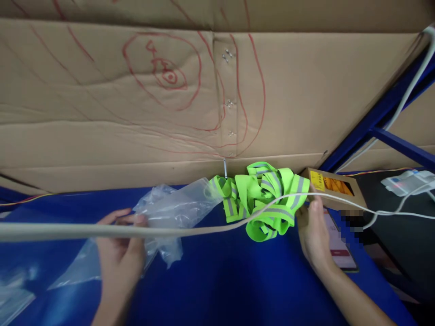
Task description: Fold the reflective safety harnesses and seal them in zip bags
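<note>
A tangled bundle of fluorescent green reflective straps (272, 199) with grey stripes lies on the blue tabletop against the cardboard. My right hand (316, 237) is at its right edge, thumb up and fingers closed at the outer loop, partly hidden. To the left, my left hand (118, 258) has its fingers closed on a crumpled clear plastic bag (180, 203). The bag stretches right until it meets the straps. A white cable (204, 231) crosses in front of the left hand, the bag and the straps.
Behind stands a cardboard panel (292, 90) with red drawings and metal fasteners. A small windowed box (356, 192) and a phone (340, 249) lie at the right, near a blue metal frame (401, 142). More clear plastic (13, 299) lies at the lower left.
</note>
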`<state>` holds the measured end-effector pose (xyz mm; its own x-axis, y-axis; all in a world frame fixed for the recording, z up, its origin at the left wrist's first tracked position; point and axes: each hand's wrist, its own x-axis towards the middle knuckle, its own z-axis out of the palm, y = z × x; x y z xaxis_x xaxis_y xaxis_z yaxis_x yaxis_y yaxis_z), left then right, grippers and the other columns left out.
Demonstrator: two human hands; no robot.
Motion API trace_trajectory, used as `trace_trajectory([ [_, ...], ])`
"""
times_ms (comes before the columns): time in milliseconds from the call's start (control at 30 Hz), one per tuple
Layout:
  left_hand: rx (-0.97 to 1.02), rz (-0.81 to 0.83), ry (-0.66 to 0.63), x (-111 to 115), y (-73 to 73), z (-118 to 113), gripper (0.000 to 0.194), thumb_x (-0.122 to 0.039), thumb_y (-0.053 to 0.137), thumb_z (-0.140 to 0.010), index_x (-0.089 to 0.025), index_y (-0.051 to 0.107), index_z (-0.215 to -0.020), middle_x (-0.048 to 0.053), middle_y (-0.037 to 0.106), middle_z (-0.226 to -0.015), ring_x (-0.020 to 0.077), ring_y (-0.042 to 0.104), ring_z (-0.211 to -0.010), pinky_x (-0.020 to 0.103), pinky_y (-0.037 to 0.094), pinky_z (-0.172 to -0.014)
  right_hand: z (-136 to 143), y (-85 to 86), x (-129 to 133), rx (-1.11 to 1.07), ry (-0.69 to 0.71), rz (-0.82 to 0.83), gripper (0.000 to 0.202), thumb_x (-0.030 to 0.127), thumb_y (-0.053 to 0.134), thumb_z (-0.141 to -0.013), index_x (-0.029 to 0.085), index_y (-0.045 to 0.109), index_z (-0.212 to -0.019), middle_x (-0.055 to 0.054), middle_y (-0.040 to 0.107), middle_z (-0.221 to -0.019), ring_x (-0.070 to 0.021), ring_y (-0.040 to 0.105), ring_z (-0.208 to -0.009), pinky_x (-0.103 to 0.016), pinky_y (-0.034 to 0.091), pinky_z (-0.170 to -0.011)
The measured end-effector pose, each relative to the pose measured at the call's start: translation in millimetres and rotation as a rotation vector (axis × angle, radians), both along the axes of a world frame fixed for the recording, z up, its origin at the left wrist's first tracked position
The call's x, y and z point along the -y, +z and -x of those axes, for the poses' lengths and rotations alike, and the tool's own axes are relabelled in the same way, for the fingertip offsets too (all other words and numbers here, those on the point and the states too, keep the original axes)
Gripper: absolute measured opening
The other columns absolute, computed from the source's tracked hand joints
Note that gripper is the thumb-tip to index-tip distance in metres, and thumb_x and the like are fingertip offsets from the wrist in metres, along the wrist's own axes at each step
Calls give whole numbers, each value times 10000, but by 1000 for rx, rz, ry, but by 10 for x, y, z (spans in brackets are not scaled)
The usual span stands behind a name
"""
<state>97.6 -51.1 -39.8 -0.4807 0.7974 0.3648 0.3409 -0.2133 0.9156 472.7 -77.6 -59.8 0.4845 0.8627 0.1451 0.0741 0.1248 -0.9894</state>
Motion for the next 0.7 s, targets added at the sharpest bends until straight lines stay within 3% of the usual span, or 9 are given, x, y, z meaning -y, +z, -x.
trace_trajectory([
  [67, -37, -59, 44, 27, 17, -23, 596, -522, 814, -747, -194, 539, -1162, -15, 589, -868, 111, 559, -693, 199, 462, -627, 35, -3, 60, 239, 64, -66, 700, 634, 261, -1029, 319, 121, -1639, -70, 208, -1699, -299, 256, -1555, -547, 293, -1235],
  [200, -106, -120, 167, 53, 39, -6, 443, -479, 725, -839, -182, 591, -1138, 15, 586, -944, 131, 557, -741, 258, 466, -704, 85, 4, 112, 760, 144, -67, 858, 584, 533, -966, 329, 74, -1645, -62, -37, -1729, -375, 29, -1587, -628, 147, -1247],
  [300, -421, -67, 245, 52, 49, 1, 381, -498, 610, -897, -163, 656, -1073, 92, 576, -1048, 241, 579, -990, 376, 492, -871, 81, -47, 66, 957, 128, 4, 846, 550, 567, -955, 360, 102, -1637, -66, -91, -1724, -425, -4, -1576, -702, 125, -1208],
  [433, -883, 238, 198, 106, 35, -114, 410, -492, 444, -983, -189, 706, -1069, 164, 466, -1395, 349, 427, -1358, 594, 324, -1131, 35, -132, -10, 1027, 77, 30, 850, 588, 574, -938, 363, 134, -1629, -90, -11, -1726, -443, -10, -1572, -740, 97, -1186],
  [533, -1019, 471, 83, 179, -53, -199, 407, -501, 417, -1004, -233, 694, -1136, 161, 298, -1590, 391, 288, -1496, 715, 204, -1150, 11, -152, -31, 987, 107, 6, 833, 574, 561, -951, 369, 122, -1629, -85, -32, -1725, -435, 17, -1573, -720, 145, -1190],
  [600, -1043, 576, -14, 205, -143, -181, 417, -514, 415, -1003, -253, 654, -1223, 166, 212, -1639, 410, 206, -1536, 756, 217, -1127, 1, -150, -35, 958, 128, -1, 832, 562, 559, -956, 367, 114, -1631, -85, -44, -1724, -433, 41, -1573, -712, 173, -1190],
  [700, -1000, 678, -126, 182, -265, -20, 422, -512, 470, -976, -238, 597, -1272, 185, 233, -1631, 408, 314, -1492, 706, 336, -1108, -25, -142, -46, 934, 159, -1, 819, 564, 556, -956, 371, 130, -1628, -86, -25, -1723, -426, 65, -1573, -706, 190, -1190],
])
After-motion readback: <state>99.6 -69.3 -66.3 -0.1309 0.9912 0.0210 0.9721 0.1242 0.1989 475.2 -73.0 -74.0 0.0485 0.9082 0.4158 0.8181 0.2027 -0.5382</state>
